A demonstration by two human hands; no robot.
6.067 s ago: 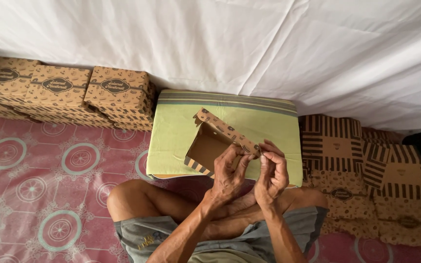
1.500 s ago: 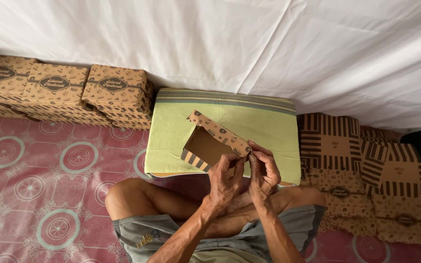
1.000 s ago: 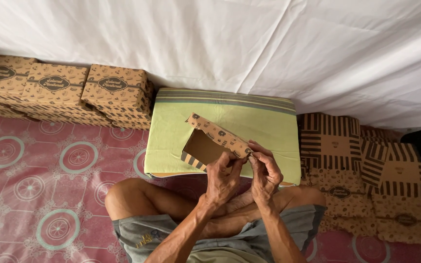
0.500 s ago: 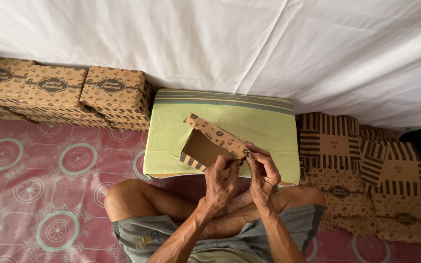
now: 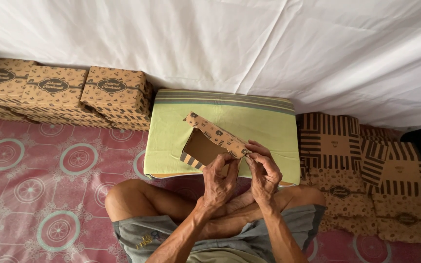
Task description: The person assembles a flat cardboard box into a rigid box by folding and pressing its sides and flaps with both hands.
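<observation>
Both forearms come up from the lap and meet in front of the crossed legs. The left hand [image 5: 219, 181] has its fingers curled, knuckles up. The right hand [image 5: 265, 174] is just beside it, thumb and fingertips pinched together, wrist slightly bent

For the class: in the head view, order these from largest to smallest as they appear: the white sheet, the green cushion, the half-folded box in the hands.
1. white sheet, filling the top of the view
2. green cushion
3. half-folded box, held by the left hand and right hand; nearer the camera, yet clearly smallest.
</observation>
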